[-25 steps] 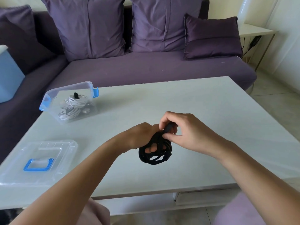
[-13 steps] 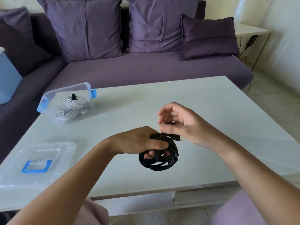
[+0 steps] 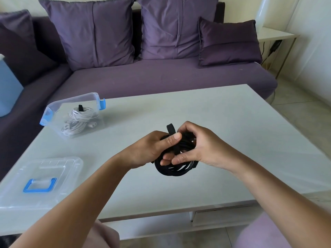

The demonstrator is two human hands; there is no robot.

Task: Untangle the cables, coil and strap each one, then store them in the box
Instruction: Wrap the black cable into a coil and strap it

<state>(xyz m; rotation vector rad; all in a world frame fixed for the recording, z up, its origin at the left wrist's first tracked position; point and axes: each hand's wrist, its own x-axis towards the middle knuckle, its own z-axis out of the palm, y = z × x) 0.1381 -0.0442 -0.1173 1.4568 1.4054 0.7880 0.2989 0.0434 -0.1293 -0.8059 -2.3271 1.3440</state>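
Compared with half a second earlier, the right hand [image 3: 202, 145] is no longer lifted open above the black cable coil [image 3: 172, 172]: its fingers are now curled over the coil's top and its thumb is pressed against the near side. The left hand [image 3: 147, 149] is kept clamped on the coil, its thumb laid across a black strap [image 3: 170, 128] whose free end is now seen standing up between the two hands. The plug shown earlier is hidden. The coil is held over the front middle of the table [image 3: 223, 113]; whether the top is touched cannot be told. At the table's far left, a coiled white cable [image 3: 78, 120], already strapped, is contained in the open clear box [image 3: 71, 100]. The lid [image 3: 59, 163] is laid flat at the near left corner, apart from the box.
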